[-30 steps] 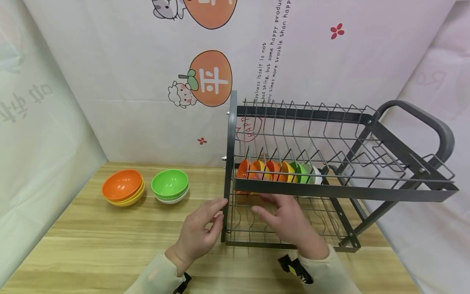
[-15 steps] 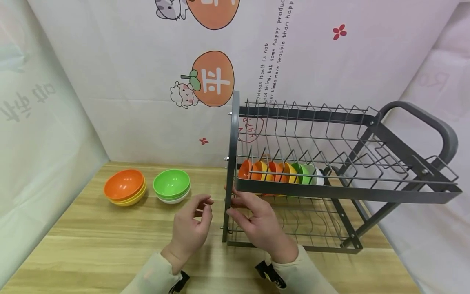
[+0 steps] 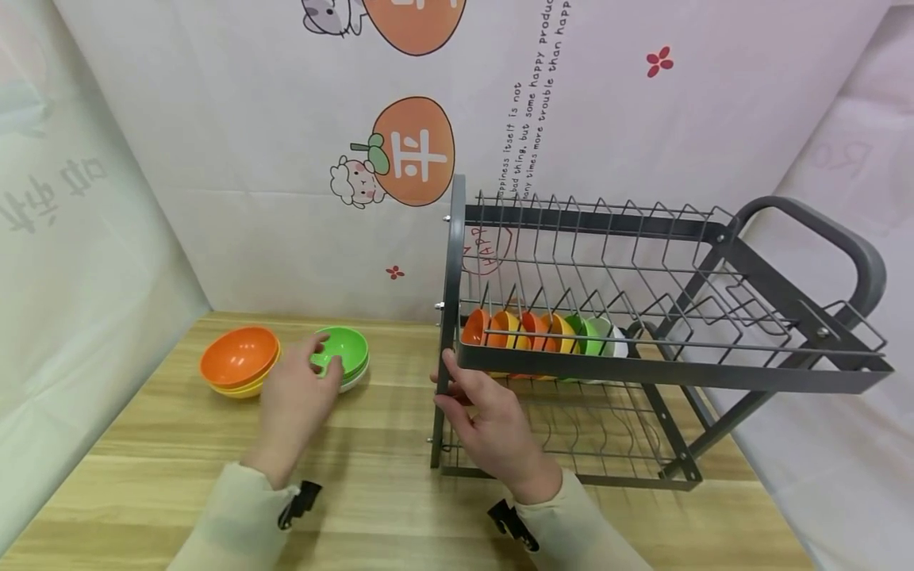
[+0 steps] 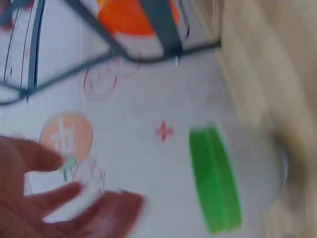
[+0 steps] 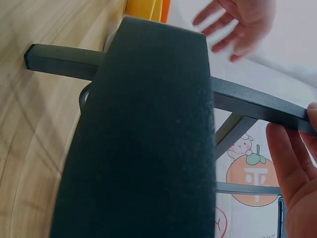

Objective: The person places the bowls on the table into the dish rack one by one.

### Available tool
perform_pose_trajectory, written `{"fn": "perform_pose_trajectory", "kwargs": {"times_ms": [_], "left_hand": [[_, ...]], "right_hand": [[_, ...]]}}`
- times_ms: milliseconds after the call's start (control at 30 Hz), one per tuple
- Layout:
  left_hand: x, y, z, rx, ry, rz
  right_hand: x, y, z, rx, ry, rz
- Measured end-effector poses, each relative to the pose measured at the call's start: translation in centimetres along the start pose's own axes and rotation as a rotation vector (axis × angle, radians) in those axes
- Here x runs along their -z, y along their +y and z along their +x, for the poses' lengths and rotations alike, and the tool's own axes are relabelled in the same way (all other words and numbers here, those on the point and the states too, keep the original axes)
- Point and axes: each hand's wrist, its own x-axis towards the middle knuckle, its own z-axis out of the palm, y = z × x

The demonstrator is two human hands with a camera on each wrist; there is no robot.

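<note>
My left hand (image 3: 291, 400) hovers in front of the stack of green bowls (image 3: 347, 349), fingers loosely bent and holding nothing. In the left wrist view, a gap separates its blurred fingers (image 4: 106, 213) from the green bowls (image 4: 215, 178), which sit in a white bowl (image 4: 257, 171). My right hand (image 3: 493, 424) holds the left upright of a dark two-tier dish rack (image 3: 607, 366). The right wrist view has its fingers (image 5: 285, 153) below the rack's bar and the thumb on the other side. Orange, yellow, green and white bowls (image 3: 477, 327) stand in a row on the lower tier.
Left of the green stack, an orange bowl (image 3: 239, 357) rests in yellow ones on the wooden table (image 3: 371, 507). The rack's upper tier of wires overhangs the lower bowls, and a curved handle (image 3: 850, 246) juts out at its right end. A printed sheet hangs behind.
My right hand has come out from the rack's lower tier to its left upright, which it holds. My left hand has moved left from beside the rack to the green bowls.
</note>
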Motion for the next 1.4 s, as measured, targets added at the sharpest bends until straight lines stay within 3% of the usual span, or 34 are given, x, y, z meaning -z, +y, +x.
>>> {"fn": "perform_pose_trajectory", "kwargs": {"times_ms": [100,200,300,433,567,900,1200,1400], "left_hand": [[1.7,-1.5,1.3,0.067,-0.192,0.151],[2.7,-3.3,2.5,0.104,-0.34,0.178],[3.0,-5.0,3.3,0.14,-0.398,0.109],[2.6,-6.2,3.9,0.225,-0.439,-0.072],[1.7,-6.8,4.1,0.29,-0.454,-0.2],[0.4,-7.5,4.6,0.361,-0.394,-0.363],[-0.5,-7.3,5.1,0.372,-0.329,-0.39],[-0.8,-7.3,5.0,0.356,-0.347,-0.389]], "right_hand": [[-0.1,0.1,0.0,0.016,0.004,-0.014],[-0.1,0.1,0.1,0.014,0.003,-0.021],[-0.1,0.1,0.1,0.007,0.002,-0.032],[-0.1,0.1,0.0,0.009,0.003,-0.05],[0.0,0.1,0.0,0.004,-0.006,-0.068],[0.0,0.0,0.0,0.01,-0.012,-0.06],[0.0,0.0,0.0,0.013,-0.009,-0.06],[-0.1,0.0,0.0,0.015,-0.006,-0.048]]}}
